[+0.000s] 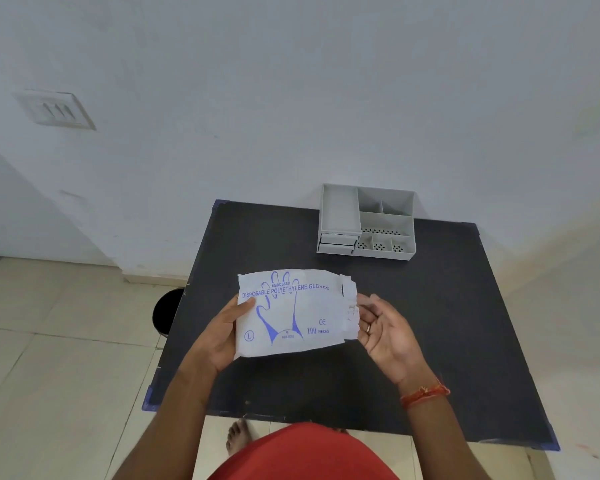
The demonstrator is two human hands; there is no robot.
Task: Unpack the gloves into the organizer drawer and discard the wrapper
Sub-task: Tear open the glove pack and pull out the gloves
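I hold the glove packet (pixel 291 313) at the centre of the frame, above the dark table (pixel 447 323), its long axis running left to right. My left hand (pixel 224 336) pinches its left edge, thumb on the printed face. The torn end, where the gloves (pixel 350 311) show as a pale wad, points right, touching my right hand (pixel 383 327), which is spread open, palm up, gripping nothing. That hand is nearer the opening, so I judge it should pull the gloves out. The organizer (pixel 368 223) sits above and right, drawers closed. A dark bin (pixel 167 315) lies at the table's left edge.
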